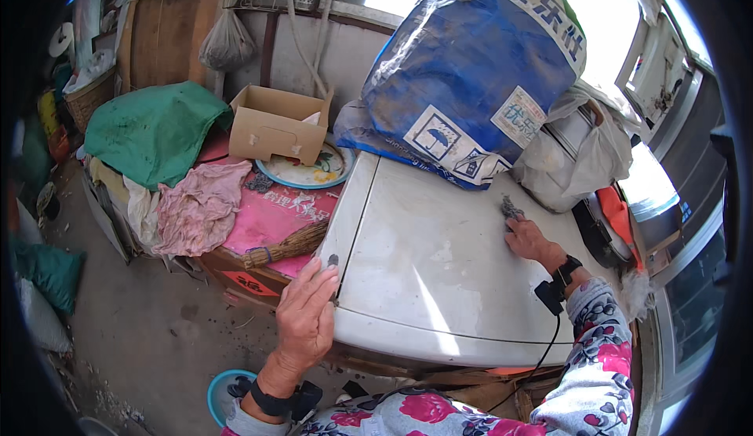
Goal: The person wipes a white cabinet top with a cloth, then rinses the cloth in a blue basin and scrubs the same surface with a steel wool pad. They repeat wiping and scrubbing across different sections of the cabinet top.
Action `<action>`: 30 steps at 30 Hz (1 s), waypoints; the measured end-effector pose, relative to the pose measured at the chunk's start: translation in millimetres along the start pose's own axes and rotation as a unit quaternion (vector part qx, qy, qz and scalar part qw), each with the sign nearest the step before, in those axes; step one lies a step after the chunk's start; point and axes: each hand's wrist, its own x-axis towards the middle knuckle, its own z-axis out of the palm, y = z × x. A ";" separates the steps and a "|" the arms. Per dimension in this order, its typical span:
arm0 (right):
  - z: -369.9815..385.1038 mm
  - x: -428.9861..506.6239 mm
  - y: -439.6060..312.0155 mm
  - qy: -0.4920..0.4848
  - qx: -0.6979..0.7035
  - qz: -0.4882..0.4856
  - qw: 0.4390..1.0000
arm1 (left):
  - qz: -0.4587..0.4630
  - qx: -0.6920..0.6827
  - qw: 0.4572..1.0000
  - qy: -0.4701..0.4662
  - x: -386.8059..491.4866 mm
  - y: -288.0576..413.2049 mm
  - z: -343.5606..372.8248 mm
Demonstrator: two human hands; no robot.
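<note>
My right hand [528,240] grips a wadded grey cloth [510,205] against the white top of a cabinet or appliance [406,247], which has wet-looking streaks on it. At the left front edge of that top is my left hand [309,312], its fingers extended and nothing held in it; a small dark spot [333,259] shows by its fingertips. A large blue plastic sack [470,65] bearing writing stands on the back of the white top. Both wrists wear black straps with small devices, and a black cable hangs from the right one.
Left of the white top, a pink-covered surface [259,233] holds a straw whisk broom [288,244], pink cloth [203,206], green cloth [153,130], and cardboard box [276,124] over a round tray [329,177]. Plastic bags [588,153] lie at right. A blue basin [220,395] sits below.
</note>
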 end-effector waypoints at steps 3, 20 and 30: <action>-16.2 31.1 -89.9 0.216 0.126 -0.126 0.960 | 0.005 0.003 1.000 -0.015 2.3 0.3 0.6; -38.6 27.9 -105.8 0.149 0.133 -0.295 0.934 | -0.002 -0.011 0.999 -0.030 1.3 1.4 0.7; -37.9 42.0 -141.4 0.155 0.174 -0.241 0.942 | -0.004 -0.013 0.999 -0.033 0.7 2.2 0.1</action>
